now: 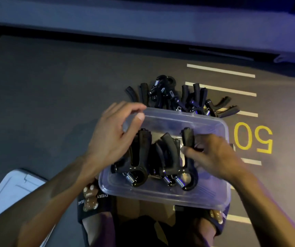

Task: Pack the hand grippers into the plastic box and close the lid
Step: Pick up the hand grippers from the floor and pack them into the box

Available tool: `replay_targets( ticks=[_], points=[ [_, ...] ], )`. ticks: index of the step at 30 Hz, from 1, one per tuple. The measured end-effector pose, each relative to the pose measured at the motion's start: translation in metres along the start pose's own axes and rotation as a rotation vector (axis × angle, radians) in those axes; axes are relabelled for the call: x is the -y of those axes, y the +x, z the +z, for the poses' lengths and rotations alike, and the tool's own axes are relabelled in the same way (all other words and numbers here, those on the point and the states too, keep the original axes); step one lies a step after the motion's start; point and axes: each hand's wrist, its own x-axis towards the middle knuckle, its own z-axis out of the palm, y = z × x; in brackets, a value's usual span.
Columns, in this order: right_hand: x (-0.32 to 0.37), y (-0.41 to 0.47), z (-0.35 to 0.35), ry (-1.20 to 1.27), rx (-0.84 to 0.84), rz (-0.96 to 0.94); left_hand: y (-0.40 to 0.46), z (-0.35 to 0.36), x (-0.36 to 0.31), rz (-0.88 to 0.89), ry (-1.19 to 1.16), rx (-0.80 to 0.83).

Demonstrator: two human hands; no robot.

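Observation:
A clear plastic box (212,196) sits on the floor in front of me, with several black hand grippers with metal springs lying inside it. My left hand (111,136) is over the box's far left corner, thumb and fingers pinching the rim there. My right hand (212,155) reaches into the box from the right and grips the handle of one black hand gripper (187,139) standing among the others. A pile of more black hand grippers (178,97) lies on the floor just beyond the box. The box's white lid (13,191) lies at the lower left.
The dark floor carries white painted lines (221,70) and a yellow number (253,138) to the right. My feet in slippers with bear charms (89,198) are right under the box. A long pale ledge (143,20) runs along the far side.

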Motion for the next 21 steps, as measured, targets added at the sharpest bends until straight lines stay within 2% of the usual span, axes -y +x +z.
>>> replay_targets(
  ticks=[2,5,12,21],
  points=[
    [-0.004,0.011,0.019,-0.018,0.044,0.073,-0.005,0.008,0.012,-0.007,0.066,0.028],
    [-0.008,0.026,0.039,-0.143,0.014,0.141,-0.011,0.015,0.023,-0.008,0.113,0.030],
    [-0.011,0.035,0.064,-0.208,-0.044,0.122,-0.013,0.020,0.027,0.007,0.175,0.037],
    [-0.012,0.040,0.064,-0.187,0.025,0.115,-0.012,0.020,0.028,-0.026,0.172,0.054]
  ],
)
